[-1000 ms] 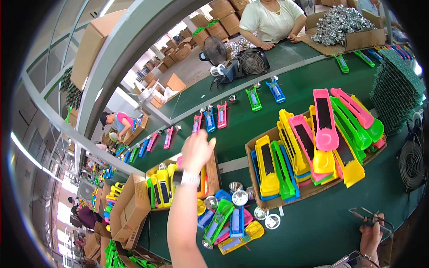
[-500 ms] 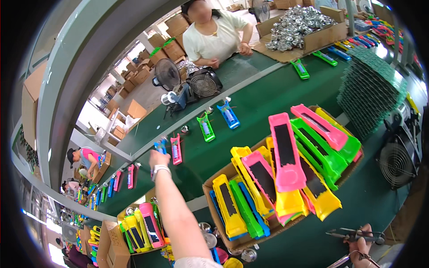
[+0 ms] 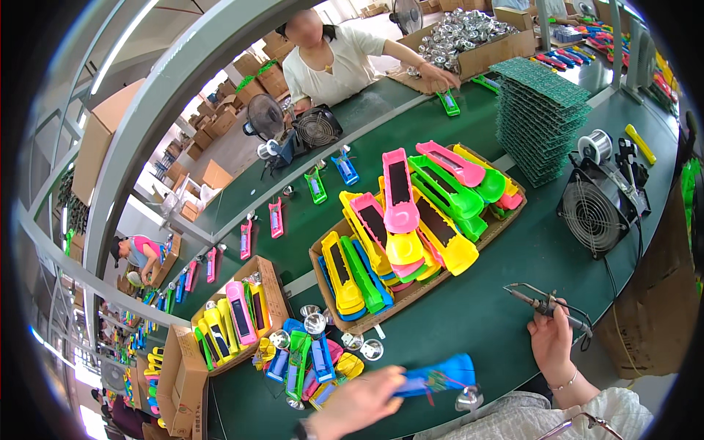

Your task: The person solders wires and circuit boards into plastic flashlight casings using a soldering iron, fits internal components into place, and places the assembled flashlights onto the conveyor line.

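My left hand (image 3: 361, 402), slightly blurred, grips one end of a blue plastic flashlight housing (image 3: 434, 375) near the table's front edge. Thin red and green wires show on it, and a silver reflector cup (image 3: 469, 398) hangs by a wire from its other end. My right hand (image 3: 551, 339) is closed around a soldering iron (image 3: 544, 303) with a thin metal feed arm, its tip pointing left. Just beyond my left hand lies a heap of wired housings (image 3: 299, 359) in blue, green, pink and yellow, with loose reflector cups (image 3: 315, 323).
A carton (image 3: 429, 287) heaped with coloured housings stands mid-table, a smaller carton (image 3: 277, 293) to its left. A black fan (image 3: 592, 213), a solder spool (image 3: 595, 147) and stacked green boards (image 3: 539, 121) are right. Wired housings line the green belt (image 3: 242, 282); a co-worker (image 3: 330, 70) sits across.
My left hand has come back from the belt to the near edge, carrying the blue housing. My right hand still holds the iron. The co-worker has reached out to a green housing.
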### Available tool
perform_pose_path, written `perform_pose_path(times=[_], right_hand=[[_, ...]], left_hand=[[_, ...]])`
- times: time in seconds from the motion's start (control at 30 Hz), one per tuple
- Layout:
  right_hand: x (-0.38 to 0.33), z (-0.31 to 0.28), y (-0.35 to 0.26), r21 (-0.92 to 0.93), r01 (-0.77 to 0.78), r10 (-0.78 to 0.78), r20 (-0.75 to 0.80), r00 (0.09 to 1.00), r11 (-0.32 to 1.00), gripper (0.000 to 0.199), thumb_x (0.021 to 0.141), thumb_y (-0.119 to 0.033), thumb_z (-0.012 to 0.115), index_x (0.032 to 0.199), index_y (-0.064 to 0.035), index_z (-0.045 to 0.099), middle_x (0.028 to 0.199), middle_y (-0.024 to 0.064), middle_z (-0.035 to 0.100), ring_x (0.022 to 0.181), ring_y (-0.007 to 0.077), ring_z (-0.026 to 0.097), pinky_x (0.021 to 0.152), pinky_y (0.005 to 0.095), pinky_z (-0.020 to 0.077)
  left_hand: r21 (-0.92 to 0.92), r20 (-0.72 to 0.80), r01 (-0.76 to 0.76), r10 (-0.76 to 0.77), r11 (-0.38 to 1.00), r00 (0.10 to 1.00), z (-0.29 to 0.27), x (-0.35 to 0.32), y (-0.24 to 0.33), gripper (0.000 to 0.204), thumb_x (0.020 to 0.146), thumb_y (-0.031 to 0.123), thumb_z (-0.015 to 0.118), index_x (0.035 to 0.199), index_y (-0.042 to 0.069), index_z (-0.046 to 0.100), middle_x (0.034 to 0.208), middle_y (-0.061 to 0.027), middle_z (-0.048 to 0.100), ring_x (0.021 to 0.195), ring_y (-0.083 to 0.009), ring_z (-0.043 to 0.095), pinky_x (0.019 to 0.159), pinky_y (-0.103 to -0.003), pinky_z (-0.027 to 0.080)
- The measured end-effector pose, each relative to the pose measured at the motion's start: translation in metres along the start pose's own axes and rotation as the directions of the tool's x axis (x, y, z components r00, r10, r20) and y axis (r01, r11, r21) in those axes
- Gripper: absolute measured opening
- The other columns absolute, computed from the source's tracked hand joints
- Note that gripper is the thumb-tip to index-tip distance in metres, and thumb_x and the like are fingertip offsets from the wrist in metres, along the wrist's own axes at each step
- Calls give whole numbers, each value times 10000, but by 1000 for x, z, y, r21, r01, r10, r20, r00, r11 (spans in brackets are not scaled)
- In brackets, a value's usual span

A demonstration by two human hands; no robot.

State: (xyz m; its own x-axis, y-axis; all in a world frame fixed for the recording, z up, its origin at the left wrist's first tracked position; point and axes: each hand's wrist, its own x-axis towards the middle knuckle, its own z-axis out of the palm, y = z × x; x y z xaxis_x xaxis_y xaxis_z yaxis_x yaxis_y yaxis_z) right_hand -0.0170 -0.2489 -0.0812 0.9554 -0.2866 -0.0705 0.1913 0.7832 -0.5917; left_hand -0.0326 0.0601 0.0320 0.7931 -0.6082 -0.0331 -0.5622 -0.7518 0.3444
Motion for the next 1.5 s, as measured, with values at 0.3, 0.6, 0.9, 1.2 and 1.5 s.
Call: perform_pose_path(times=[0.3,0.6,0.9,1.2,1.5], right_hand=[[-8,2,-8,-23,23,-23,-23,999,999,101,900,-214,499,950,-141,451,744,-21,479,674,83,446,656,283,408],[-8,-1,-2,-34,24,-24,-1,1000,999,123,897,-216,506,969,-140,441,761,-20,489,682,82,452,661,290,408],[-3,3,-2,-93,1,2,29,1000,996,146,888,-214,517,968,-136,423,787,-17,510,700,74,474,680,296,421],[-15,-1,-8,-150,33,-34,-3,999,988,159,883,-208,524,961,-121,415,788,-6,511,714,80,487,681,294,425],[-6,-1,-4,-153,44,-40,28,999,987,148,888,-201,507,983,-119,427,832,-1,519,765,95,494,697,305,411]], left_hand=[[249,-321,-182,258,951,911,-52,81,-57,431,692,24,615,1110,81,530,1097,-116,548,1078,-306,514,901,-379,445],[693,-77,-372,577,617,813,-102,188,-156,561,627,69,670,1153,137,487,1222,-100,454,1065,-275,506,881,-375,438],[590,-12,-567,708,575,706,-107,204,-165,582,601,91,707,1130,150,471,1164,-127,470,971,-276,541,814,-378,469],[498,240,-656,636,567,733,-124,195,-132,544,585,49,664,1105,100,511,1037,-84,534,965,-261,541,811,-354,464],[594,100,-460,507,660,856,-127,155,-137,407,641,19,599,1032,97,519,1051,-133,549,849,-312,582,683,-371,493]])
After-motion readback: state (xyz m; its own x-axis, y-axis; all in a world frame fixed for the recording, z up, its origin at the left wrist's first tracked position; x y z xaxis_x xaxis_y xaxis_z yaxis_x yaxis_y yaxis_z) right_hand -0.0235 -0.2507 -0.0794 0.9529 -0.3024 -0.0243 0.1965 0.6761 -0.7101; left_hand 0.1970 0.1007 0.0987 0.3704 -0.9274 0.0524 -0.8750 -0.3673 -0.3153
